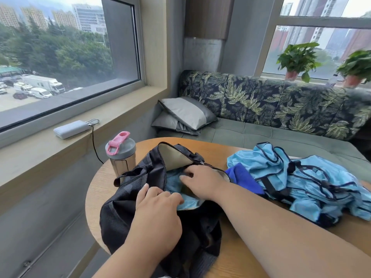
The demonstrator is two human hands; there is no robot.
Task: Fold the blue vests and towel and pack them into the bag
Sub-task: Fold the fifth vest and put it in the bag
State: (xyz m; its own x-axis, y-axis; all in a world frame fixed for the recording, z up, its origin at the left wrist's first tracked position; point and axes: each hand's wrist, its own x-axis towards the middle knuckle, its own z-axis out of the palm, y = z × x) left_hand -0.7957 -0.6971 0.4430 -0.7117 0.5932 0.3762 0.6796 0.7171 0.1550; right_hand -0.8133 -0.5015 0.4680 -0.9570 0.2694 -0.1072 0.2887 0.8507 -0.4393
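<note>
A black bag (128,199) lies unzipped on the round wooden table (230,263), its beige-lined flap folded back. A light blue vest (188,203) sits inside the opening. My right hand (202,182) reaches into the bag and presses down on that vest with its fingers bent. My left hand (158,207) holds the near edge of the opening, fingers curled over the black fabric. To the right of the bag lies a dark blue towel (245,178), partly under a heap of unfolded light blue vests (313,181) with dark trim.
A shaker bottle (121,155) with a pink cap stands left of the bag near the table's edge. A white power bank (71,129) with a cable lies on the window sill. Behind the table is a sofa (281,129) with grey cushions (186,113).
</note>
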